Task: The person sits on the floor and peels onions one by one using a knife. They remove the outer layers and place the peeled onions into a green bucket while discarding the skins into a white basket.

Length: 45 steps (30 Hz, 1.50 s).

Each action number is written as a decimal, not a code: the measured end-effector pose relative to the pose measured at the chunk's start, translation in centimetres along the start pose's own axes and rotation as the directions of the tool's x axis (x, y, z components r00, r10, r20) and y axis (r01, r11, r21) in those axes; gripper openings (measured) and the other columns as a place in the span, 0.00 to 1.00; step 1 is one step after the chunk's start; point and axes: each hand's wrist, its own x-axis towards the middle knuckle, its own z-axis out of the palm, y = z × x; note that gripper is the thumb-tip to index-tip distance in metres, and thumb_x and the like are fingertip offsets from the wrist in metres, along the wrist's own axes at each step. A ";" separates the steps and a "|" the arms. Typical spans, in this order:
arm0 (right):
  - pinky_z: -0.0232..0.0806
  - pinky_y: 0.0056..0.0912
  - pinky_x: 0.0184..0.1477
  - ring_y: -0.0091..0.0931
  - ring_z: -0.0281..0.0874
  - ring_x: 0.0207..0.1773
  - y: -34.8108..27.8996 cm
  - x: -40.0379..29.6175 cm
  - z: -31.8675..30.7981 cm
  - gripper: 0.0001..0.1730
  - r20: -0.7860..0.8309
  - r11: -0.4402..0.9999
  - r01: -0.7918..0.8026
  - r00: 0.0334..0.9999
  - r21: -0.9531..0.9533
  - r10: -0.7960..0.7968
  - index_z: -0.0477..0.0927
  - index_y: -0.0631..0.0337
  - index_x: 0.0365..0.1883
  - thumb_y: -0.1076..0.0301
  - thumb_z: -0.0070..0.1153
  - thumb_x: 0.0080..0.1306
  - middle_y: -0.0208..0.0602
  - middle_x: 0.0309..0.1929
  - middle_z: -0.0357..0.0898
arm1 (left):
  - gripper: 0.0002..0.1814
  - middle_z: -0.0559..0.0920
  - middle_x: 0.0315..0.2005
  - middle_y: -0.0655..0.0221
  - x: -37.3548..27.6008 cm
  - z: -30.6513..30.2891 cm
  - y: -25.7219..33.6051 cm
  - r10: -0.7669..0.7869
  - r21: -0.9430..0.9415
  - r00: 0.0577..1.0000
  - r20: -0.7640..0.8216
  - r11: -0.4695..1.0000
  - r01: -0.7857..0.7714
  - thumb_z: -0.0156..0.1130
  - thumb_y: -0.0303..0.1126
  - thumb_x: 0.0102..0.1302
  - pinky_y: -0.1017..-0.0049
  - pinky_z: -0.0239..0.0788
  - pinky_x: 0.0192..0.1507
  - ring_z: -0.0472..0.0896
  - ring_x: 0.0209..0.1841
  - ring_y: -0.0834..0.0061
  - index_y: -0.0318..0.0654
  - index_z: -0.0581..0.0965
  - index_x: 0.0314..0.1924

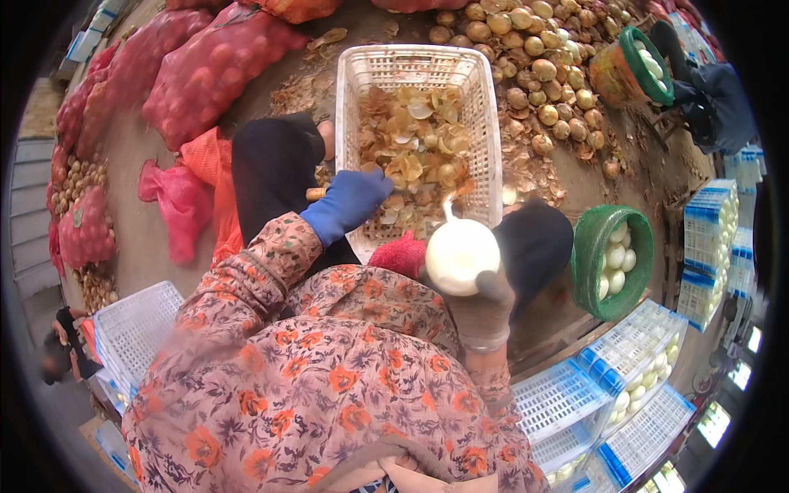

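My right hand (487,308), in a greyish glove, is shut on a large peeled white onion (462,256) with its stem pointing up. That onion is above my lap, close to the near right corner of a white plastic crate (493,123). Loose onion skins (413,148) cover the crate's bottom. My left hand (351,203), in a blue glove, is closed over the crate's left rim. A short wooden handle (315,194) sticks out of this fist; the rest of the tool is hidden. Red mesh (400,254) lies between my knees beside the held onion.
Unpeeled onions (545,71) are heaped beyond the crate to the right. A green-mesh-covered bucket (579,265) of peeled onions stands by my right knee. Stacked crates (555,400) are at lower right, red mesh sacks (216,68) at upper left. Another person (718,105) sits at far right.
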 end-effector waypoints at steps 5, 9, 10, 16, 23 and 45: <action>0.76 0.55 0.60 0.49 0.75 0.64 0.0 0.2 -2.5 0.50 -0.071 0.990 0.009 0.997 0.141 0.001 0.63 0.68 0.72 0.52 0.68 0.55 0.55 0.64 0.73 | 0.10 0.80 0.29 0.64 1.0 -6.2 4.4 0.022 -0.372 0.948 -0.318 0.917 -0.146 0.64 0.37 0.71 0.67 0.74 0.25 0.84 0.27 0.63 0.47 0.81 0.49; 0.78 0.54 0.56 0.47 0.77 0.62 0.5 0.7 -2.9 0.51 -0.009 0.986 -0.011 1.000 0.166 0.013 0.64 0.70 0.70 0.49 0.69 0.57 0.54 0.63 0.74 | 0.17 0.76 0.27 0.73 -0.1 -7.7 7.2 0.197 -0.230 0.905 -0.378 0.926 -0.298 0.66 0.39 0.63 0.70 0.71 0.26 0.82 0.28 0.73 0.46 0.79 0.51; 0.80 0.54 0.55 0.47 0.77 0.62 0.7 0.7 -3.1 0.51 -0.004 0.986 -0.021 1.000 0.167 0.022 0.64 0.71 0.70 0.48 0.69 0.57 0.54 0.63 0.74 | 0.17 0.76 0.27 0.73 -0.2 -7.6 7.3 0.212 -0.214 0.899 -0.383 0.926 -0.310 0.66 0.39 0.63 0.71 0.70 0.26 0.81 0.27 0.74 0.46 0.79 0.51; 0.83 0.58 0.49 0.48 0.81 0.57 1.0 0.7 -3.1 0.49 0.046 0.997 -0.063 0.997 0.047 0.061 0.67 0.71 0.66 0.45 0.68 0.55 0.53 0.61 0.76 | 0.13 0.76 0.28 0.73 0.2 -7.3 6.6 0.283 -0.132 0.892 -0.352 0.929 -0.347 0.63 0.39 0.65 0.72 0.69 0.27 0.81 0.26 0.74 0.45 0.78 0.48; 0.75 0.47 0.64 0.41 0.80 0.61 3.6 0.1 0.3 0.52 0.123 0.939 -0.342 0.933 0.021 0.337 0.66 0.70 0.70 0.48 0.71 0.53 0.52 0.63 0.76 | 0.18 0.83 0.36 0.65 2.0 -0.4 4.0 0.195 -0.308 0.977 -0.087 0.927 -0.213 0.63 0.34 0.68 0.69 0.76 0.32 0.85 0.31 0.64 0.44 0.78 0.57; 0.74 0.45 0.67 0.38 0.77 0.65 1.0 -0.1 -4.0 0.40 0.066 0.970 0.038 0.996 0.241 -0.056 0.67 0.68 0.69 0.58 0.68 0.63 0.47 0.62 0.76 | 0.25 0.84 0.41 0.57 -2.1 -7.3 11.1 -0.014 -0.435 0.980 -0.199 0.897 -0.075 0.66 0.27 0.62 0.62 0.79 0.36 0.85 0.36 0.53 0.44 0.76 0.61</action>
